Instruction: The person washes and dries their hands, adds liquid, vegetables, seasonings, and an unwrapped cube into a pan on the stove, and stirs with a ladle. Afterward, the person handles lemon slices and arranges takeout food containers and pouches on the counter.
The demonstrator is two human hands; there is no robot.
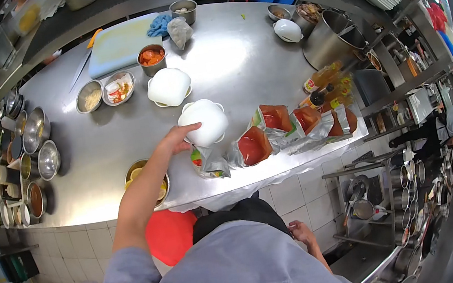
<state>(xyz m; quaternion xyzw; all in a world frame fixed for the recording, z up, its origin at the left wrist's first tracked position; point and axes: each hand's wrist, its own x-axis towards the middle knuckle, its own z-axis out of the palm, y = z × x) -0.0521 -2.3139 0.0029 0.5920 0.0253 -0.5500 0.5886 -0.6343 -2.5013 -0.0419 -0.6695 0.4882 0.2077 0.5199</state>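
Observation:
My left hand (176,140) reaches over the steel table and grips the edge of a white bowl (205,122), which seems to be upside down with its small handles at the rim. Just behind it sits a second group of white bowls (169,87), also seemingly upside down. Close to my left hand stands an opened silver pouch (210,164) with a coloured label. Low at my side, by the dark apron, is my right hand (301,231). Its fingers are curled, and I cannot make out whether anything is in them.
Opened pouches of red sauce (253,146) line the front right edge, with bottles (322,76) behind. A tall steel pot (334,37) stands right. Cutting board (121,45), knife (80,69) and ingredient bowls (119,88) lie back left. A yellow-filled bowl (136,169) sits beneath my left forearm.

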